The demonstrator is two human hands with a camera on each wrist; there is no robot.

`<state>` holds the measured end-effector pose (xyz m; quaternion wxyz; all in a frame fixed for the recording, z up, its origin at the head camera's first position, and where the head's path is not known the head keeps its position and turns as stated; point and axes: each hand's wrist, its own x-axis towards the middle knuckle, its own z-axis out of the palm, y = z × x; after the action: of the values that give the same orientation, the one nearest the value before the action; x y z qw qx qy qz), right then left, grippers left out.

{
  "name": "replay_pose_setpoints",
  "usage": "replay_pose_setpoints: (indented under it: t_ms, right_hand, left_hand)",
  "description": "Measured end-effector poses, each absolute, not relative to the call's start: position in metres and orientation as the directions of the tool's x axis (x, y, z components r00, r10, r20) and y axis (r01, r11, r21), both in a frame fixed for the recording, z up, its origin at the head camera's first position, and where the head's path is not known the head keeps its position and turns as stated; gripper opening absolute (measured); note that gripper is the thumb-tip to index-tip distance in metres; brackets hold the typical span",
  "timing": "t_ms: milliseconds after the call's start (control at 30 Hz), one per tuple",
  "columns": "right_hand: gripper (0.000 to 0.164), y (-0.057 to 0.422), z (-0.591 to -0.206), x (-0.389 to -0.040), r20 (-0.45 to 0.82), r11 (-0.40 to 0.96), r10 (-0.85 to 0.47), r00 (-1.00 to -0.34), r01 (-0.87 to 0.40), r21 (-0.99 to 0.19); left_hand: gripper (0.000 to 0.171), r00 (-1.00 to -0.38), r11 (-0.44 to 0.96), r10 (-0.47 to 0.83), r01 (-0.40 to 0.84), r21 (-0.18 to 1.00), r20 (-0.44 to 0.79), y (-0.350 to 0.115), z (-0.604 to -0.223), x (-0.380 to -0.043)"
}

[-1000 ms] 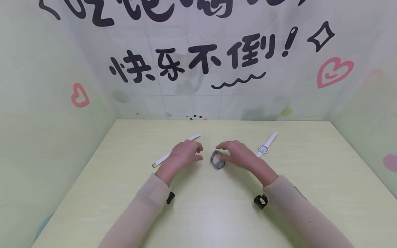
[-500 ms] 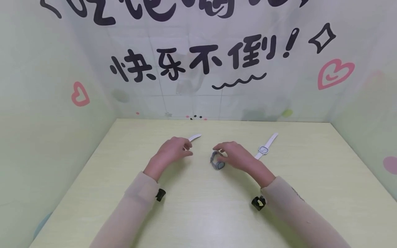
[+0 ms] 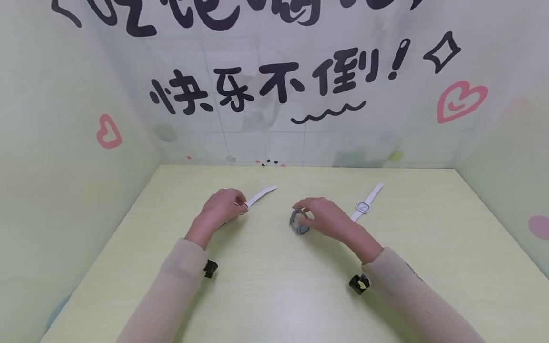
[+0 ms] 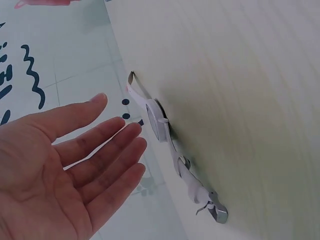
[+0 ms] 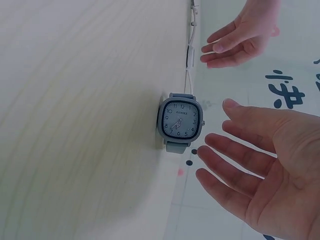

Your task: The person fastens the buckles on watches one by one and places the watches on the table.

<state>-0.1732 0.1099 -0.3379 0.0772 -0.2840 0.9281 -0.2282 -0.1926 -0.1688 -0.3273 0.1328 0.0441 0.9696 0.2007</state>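
My left hand (image 3: 221,207) hovers over a white wristwatch (image 3: 261,194), covering part of it in the head view. In the left wrist view its fingers are extended and apart from that watch, which lies stretched out with its metal buckle at one end. A grey-blue wristwatch (image 5: 180,120) with a rounded square dial stands on its side near the middle, its strap looped into a ring. Beside it is my right hand (image 3: 323,214), fingers loosely bent and holding nothing; the thumb overlaps the loop in the head view.
A second white wristwatch (image 3: 363,207) lies flat behind the right hand, its lower strap partly hidden. The pale wooden table (image 3: 274,286) is bounded by printed wall sheets (image 3: 266,143) at the back and both sides.
My left hand has moved left, away from the middle, over the left white wristwatch, baring its far strap. The right hand stays almost still beside the grey-blue wristwatch.
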Motion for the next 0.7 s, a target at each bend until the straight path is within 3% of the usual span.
replay_pose_setpoints:
  t_ms: [367,700]
  right_hand:
    - [0.037,0.112,-0.336,-0.169,0.006,0.724,-0.57,-0.821,-0.506,-0.468]
    - [0.036,0.112,-0.336,-0.167,-0.006,0.721,-0.57,-0.821,-0.497,-0.483]
  left_hand:
    - [0.04,-0.948,0.949,0.043,-0.061,0.311,-0.316,-0.179,-0.335,-0.193]
    - [0.022,-0.926,0.948,0.035,-0.088,0.306,-0.375,-0.183,-0.338,-0.192]
